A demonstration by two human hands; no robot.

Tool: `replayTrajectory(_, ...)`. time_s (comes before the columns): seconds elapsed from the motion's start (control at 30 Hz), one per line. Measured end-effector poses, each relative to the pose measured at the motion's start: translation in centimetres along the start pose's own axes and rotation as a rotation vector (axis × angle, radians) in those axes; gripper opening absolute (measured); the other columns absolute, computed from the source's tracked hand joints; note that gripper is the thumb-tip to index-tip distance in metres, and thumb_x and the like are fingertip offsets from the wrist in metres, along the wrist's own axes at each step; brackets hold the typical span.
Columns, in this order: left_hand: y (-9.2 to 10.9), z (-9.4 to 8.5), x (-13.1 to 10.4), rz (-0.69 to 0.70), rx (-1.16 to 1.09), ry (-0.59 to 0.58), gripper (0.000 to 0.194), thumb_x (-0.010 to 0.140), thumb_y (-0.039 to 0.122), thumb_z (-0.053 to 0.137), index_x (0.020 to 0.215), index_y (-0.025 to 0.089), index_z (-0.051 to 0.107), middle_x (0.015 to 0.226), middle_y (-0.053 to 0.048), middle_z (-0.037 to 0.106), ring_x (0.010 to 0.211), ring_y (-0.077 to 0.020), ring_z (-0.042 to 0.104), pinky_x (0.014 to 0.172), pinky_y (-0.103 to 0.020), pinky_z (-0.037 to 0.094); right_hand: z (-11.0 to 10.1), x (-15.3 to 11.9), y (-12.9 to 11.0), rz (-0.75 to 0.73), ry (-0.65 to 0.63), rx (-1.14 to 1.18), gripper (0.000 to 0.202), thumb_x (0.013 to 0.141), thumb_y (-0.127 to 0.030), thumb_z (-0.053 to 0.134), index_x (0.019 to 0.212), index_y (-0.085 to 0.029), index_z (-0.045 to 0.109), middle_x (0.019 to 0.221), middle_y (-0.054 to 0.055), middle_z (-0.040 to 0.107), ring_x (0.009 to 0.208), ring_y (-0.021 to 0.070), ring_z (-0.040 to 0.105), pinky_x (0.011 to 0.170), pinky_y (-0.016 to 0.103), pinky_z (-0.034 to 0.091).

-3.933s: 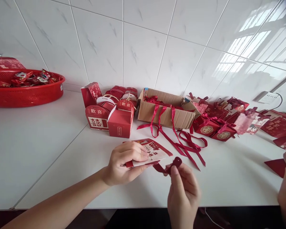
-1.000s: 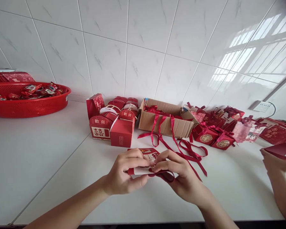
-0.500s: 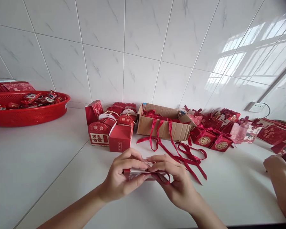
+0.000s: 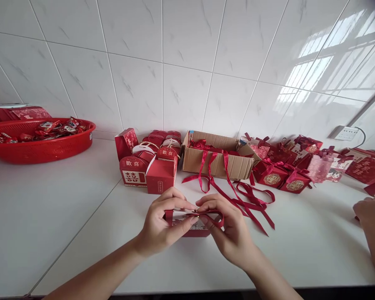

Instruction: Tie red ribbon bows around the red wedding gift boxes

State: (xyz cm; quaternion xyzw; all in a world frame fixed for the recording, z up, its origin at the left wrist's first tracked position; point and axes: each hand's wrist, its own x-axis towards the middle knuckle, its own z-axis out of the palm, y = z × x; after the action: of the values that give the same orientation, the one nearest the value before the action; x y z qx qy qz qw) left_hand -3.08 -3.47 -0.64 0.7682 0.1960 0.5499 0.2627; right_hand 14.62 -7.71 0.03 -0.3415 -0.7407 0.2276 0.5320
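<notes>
Between my hands, low on the white table [image 4: 118,262], stands a small red gift box [image 4: 196,233] with a pale printed front. My left hand [image 4: 158,225] is closed at its top edge, thumb in front and fingers behind. A dark red ribbon [image 4: 219,217] loops out at the right side of the top. My right hand [image 4: 229,233] pinches this ribbon against the box top. The fingertips of both hands nearly meet at the middle, where a tiny gold spot shows. My fingers hide much of the top.
Behind stand red candy boxes [image 4: 161,177], a cardboard box [image 4: 218,164] of ribbons and loose ribbon strands [image 4: 253,204]. Several finished boxes [image 4: 270,175] are at right. A red basket [image 4: 46,148] of wrapped sweets sits left. Another person's hand [image 4: 370,212] is at far right.
The gift box has tilted, so more of its printed front and red base now show. Both hands keep their grip on it. The other person's hand has shifted slightly.
</notes>
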Motion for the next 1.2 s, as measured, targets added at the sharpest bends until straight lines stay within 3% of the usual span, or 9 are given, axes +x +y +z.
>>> replayTrajectory(0.23,0.1,0.0,0.1,-0.043,-0.034,0.014,0.016,0.073,0.006,0.069,0.081,0.020,0.066,0.076,0.000,0.054,0.070,-0.0120,0.056,0.061,-0.023,0.048,0.1,0.0,0.2,0.058,0.002,0.039,0.021,0.084,-0.008,0.055,0.096,-0.024,0.062,0.104,0.006,0.068,0.088,0.0158,0.063,0.067,0.025,0.048)
replayTrajectory(0.43,-0.1,-0.2,0.1,-0.089,-0.056,0.014,0.013,0.073,0.009,0.068,0.080,0.019,0.066,0.078,-0.001,0.053,0.072,-0.0128,0.056,0.064,-0.025,0.049,0.0,0.3,0.6,-0.040,-0.014,0.002,0.026,0.081,-0.005,0.054,0.097,-0.024,0.062,0.098,0.005,0.069,0.077,0.0136,0.060,0.057,0.023,0.045)
replayTrajectory(0.63,-0.1,-0.2,0.2,-0.162,-0.036,0.022,0.008,0.075,0.012,0.067,0.079,0.019,0.066,0.078,-0.002,0.054,0.072,-0.0131,0.057,0.061,-0.024,0.049,0.2,0.8,1.3,-0.162,-0.025,-0.068,0.036,0.082,-0.003,0.051,0.108,-0.026,0.060,0.090,0.003,0.066,0.080,0.0150,0.059,0.068,0.028,0.048)
replayTrajectory(0.87,-0.1,0.1,0.5,-0.161,-0.010,0.052,0.007,0.075,0.013,0.067,0.078,0.019,0.066,0.078,-0.001,0.055,0.073,-0.0131,0.059,0.066,-0.025,0.049,1.2,0.4,1.8,-0.049,0.112,0.013,0.025,0.086,-0.012,0.053,0.106,-0.026,0.055,0.093,0.003,0.064,0.085,0.0157,0.061,0.073,0.028,0.051)
replayTrajectory(1.0,-0.8,0.0,0.7,-0.201,-0.027,0.059,0.002,0.076,0.017,0.067,0.077,0.019,0.066,0.077,-0.001,0.056,0.072,-0.0124,0.058,0.067,-0.024,0.048,0.8,0.7,1.4,0.069,0.046,0.050,0.030,0.085,-0.020,0.058,0.114,-0.025,0.053,0.091,0.004,0.064,0.082,0.0169,0.063,0.066,0.027,0.053)
replayTrajectory(1.1,-1.7,-0.2,0.7,-0.239,-0.079,0.005,0.008,0.077,0.023,0.068,0.082,0.018,0.065,0.081,-0.002,0.058,0.077,-0.0140,0.059,0.071,-0.025,0.048,-0.2,1.6,0.6,0.156,-0.023,-0.051,0.041,0.077,-0.026,0.069,0.116,-0.023,0.056,0.085,0.004,0.066,0.077,0.0174,0.064,0.065,0.027,0.053)
replayTrajectory(1.2,-2.5,-0.2,0.3,-0.312,-0.163,-0.078,0.020,0.081,0.031,0.064,0.095,0.018,0.060,0.087,-0.003,0.060,0.080,-0.0162,0.060,0.072,-0.027,0.049,-1.5,3.1,-0.8,0.163,-0.144,-0.227,0.019,0.079,-0.026,0.066,0.097,-0.022,0.067,0.079,0.002,0.067,0.069,0.0146,0.061,0.061,0.025,0.049)
